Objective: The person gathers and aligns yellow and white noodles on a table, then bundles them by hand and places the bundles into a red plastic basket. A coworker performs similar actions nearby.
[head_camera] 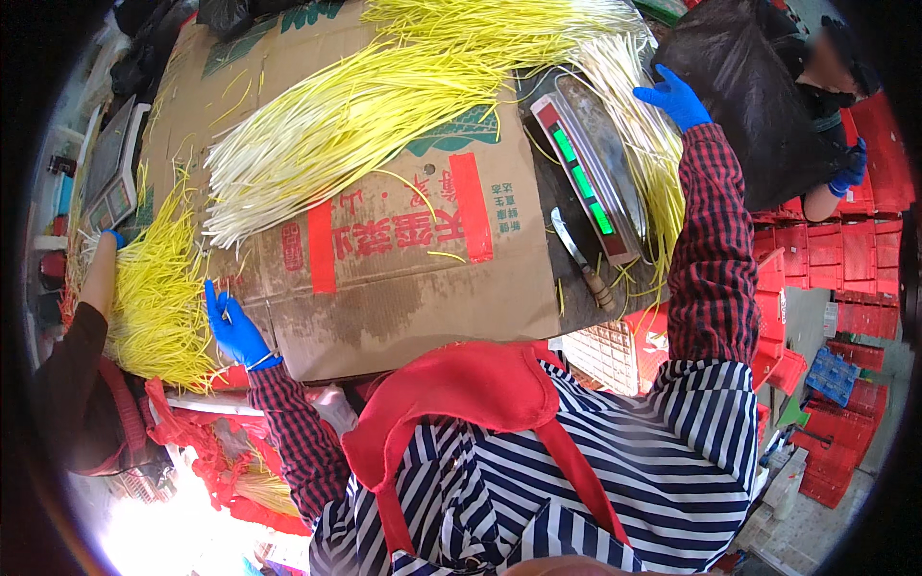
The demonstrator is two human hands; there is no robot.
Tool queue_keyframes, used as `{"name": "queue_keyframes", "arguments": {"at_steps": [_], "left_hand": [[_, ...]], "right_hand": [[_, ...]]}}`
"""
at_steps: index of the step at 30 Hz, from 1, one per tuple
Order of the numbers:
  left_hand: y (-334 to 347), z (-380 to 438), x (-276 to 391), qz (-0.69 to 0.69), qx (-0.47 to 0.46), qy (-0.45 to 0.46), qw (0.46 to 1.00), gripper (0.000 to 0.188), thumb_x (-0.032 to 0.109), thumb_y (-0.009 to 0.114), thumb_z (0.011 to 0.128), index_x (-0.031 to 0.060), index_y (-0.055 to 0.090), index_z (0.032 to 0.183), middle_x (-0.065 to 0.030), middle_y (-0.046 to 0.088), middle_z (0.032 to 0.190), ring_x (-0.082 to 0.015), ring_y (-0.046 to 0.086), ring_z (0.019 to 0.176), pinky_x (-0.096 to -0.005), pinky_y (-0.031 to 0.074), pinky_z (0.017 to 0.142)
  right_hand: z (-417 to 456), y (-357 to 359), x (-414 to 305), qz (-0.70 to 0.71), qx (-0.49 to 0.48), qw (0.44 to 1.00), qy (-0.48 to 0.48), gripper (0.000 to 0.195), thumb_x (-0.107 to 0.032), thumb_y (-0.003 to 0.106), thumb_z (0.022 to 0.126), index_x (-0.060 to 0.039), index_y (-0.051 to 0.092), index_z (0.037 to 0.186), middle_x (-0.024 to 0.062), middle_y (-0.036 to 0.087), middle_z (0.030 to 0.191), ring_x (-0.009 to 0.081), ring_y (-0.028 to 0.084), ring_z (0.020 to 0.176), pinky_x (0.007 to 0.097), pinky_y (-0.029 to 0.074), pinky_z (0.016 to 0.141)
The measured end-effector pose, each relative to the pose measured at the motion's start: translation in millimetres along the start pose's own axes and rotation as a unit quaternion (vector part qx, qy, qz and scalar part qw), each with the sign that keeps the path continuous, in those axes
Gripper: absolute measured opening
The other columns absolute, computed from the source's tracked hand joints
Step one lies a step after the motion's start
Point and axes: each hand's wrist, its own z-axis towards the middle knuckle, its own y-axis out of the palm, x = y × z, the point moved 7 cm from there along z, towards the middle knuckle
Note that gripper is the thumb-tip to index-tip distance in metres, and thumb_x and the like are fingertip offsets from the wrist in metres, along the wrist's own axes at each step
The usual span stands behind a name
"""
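Note:
My left hand point(236, 327), in a blue glove, is at the cardboard's left edge beside a pile of yellow stalks point(155, 295); whether its bent fingers pinch anything is unclear. My right hand point(675, 99), also gloved in blue, has its fingers apart at the pale ends of a bundle of yellow-and-white stalks point(634, 108) lying on a digital scale point(583, 176) with green displays. A large heap of long yellow stalks with white ends point(338, 137) lies across the flattened cardboard point(425, 302). A curved knife with a wooden handle point(596, 288) rests beside the scale.
On the left, a co-worker's arm point(99, 277) reaches over the yellow pile, near a second scale point(112, 169). A black plastic bag point(742, 108) bulges at the upper right, with another person's blue-gloved hand point(850, 167) beside it. Red crates point(821, 255) stand at the right.

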Motion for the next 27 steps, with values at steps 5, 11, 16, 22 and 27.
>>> {"name": "queue_keyframes", "arguments": {"at_steps": [5,11,16,22,27], "left_hand": [[14,-4,43,-0.030,-0.016,0.020,0.999,0.032,0.007,0.050,0.094,0.0010,0.057,0.125,-0.0099,0.061,0.122,-0.0172,0.059,0.105,-0.0297,0.046,0.091],[24,-20,61,-0.042,-0.017,0.067,0.997,0.022,0.004,0.052,0.093,0.0000,0.064,0.111,-0.0106,0.065,0.110,-0.0192,0.062,0.099,-0.0318,0.049,0.089],[28,-24,56,-0.019,-0.013,0.092,0.995,0.020,0.002,0.056,0.090,0.0016,0.067,0.106,-0.0093,0.067,0.105,-0.0183,0.062,0.094,-0.0307,0.048,0.086],[30,-28,65,-0.020,-0.002,0.022,1.000,0.013,0.012,0.062,0.088,0.0073,0.069,0.098,-0.0074,0.070,0.094,-0.0160,0.065,0.084,-0.0293,0.049,0.074],[-5,-2,46,-0.027,0.042,-0.033,0.998,0.016,0.017,0.061,0.089,0.0080,0.070,0.098,-0.0079,0.070,0.091,-0.0177,0.066,0.082,-0.0307,0.049,0.071]], "right_hand": [[10,3,3,-0.030,0.018,0.999,-0.015,0.101,-0.057,0.078,0.065,0.0014,0.039,0.138,0.0226,0.059,0.117,0.0293,0.059,0.107,0.0383,0.045,0.093],[5,-7,-22,-0.099,0.058,0.993,-0.035,0.090,-0.051,0.078,0.067,0.0005,0.045,0.133,0.0217,0.061,0.116,0.0315,0.060,0.106,0.0378,0.046,0.091],[-17,-16,-124,-0.124,0.222,0.953,-0.166,0.064,-0.042,0.073,0.074,-0.0107,0.055,0.127,0.0190,0.064,0.110,0.0339,0.062,0.101,0.0404,0.049,0.086],[-82,120,-324,-0.015,0.120,0.869,-0.481,0.056,-0.033,0.071,0.077,-0.0142,0.054,0.126,0.0149,0.060,0.115,0.0330,0.057,0.106,0.0450,0.044,0.091],[-138,256,-413,-0.098,-0.046,0.861,-0.497,0.079,-0.035,0.074,0.069,-0.0066,0.042,0.135,0.0184,0.048,0.131,0.0351,0.046,0.120,0.0486,0.038,0.097]]}}
